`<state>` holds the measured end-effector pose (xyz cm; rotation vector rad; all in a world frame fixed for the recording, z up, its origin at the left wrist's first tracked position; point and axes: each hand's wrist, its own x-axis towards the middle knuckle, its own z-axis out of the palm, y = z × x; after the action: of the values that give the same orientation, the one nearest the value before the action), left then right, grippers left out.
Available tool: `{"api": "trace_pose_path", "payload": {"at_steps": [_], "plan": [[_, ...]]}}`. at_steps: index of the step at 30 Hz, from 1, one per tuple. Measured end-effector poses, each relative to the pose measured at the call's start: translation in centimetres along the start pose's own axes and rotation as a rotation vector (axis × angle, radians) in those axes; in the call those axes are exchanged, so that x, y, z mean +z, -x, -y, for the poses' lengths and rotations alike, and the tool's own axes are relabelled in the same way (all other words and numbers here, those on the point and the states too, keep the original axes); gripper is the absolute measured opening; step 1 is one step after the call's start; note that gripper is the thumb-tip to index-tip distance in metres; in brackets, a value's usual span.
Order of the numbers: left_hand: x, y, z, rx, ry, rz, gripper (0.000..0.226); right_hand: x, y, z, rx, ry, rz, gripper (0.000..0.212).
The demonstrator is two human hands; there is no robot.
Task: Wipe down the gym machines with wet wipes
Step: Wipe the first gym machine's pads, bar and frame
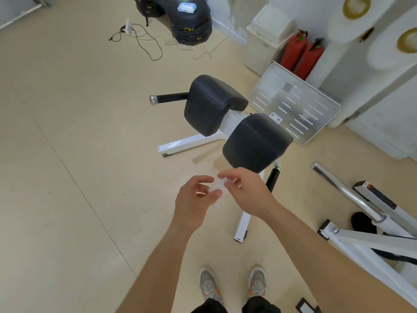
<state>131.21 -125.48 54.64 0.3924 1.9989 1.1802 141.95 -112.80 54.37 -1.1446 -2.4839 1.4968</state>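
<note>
While my left hand (196,199) and right hand (246,190) both pinch the small wet wipe (217,186) just before the nearer black pad (257,143), I should unfold it fully, so each stroke covers more.

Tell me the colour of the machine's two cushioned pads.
Black pads, on a white frame; the head view shows them.

two red fire extinguishers (293,51) stand by the wall, just beside a white lidded bin (259,48). loose black and white cables (161,51) lie tangled on the beige floor (67,154), near a small white adapter (128,27).
</note>
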Motion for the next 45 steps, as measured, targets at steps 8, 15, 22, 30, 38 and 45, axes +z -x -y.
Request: {"api": "trace_pose_path", "payload": {"at_steps": [8, 15, 22, 30, 38, 45], "plan": [[-4.8, -3.1, -3.1, 0.096, -0.081, -0.07, 0.014, -1.1, -1.2, 3.2, 0.17, -0.044, -0.385, 0.024], [-3.3, -9.7, -7.0, 0.124, -0.106, -0.039, 0.01, -4.4, -5.5, 3.2, 0.272, -0.131, -0.544, 0.023], [1.8, -20.1, -8.7, 0.144, -0.218, -0.012, 0.016, -7.0, -16.6, 0.3, 0.296, -0.16, -0.402, 0.02], [5.9, -31.0, -8.2, 0.354, -0.542, 0.034, 0.02, -9.4, -29.1, -3.7, 0.373, 0.013, -0.353, 0.019], [8.8, -33.0, -3.8, 0.239, -0.583, 0.31, 0.041, -6.9, -32.7, -8.2, 0.366, 0.477, -0.158, 0.029], [7.7, -34.3, -2.5, 0.148, -0.526, 0.533, 0.054, -3.5, -31.3, -6.9, 0.267, 0.874, 0.072, 0.048]]}}
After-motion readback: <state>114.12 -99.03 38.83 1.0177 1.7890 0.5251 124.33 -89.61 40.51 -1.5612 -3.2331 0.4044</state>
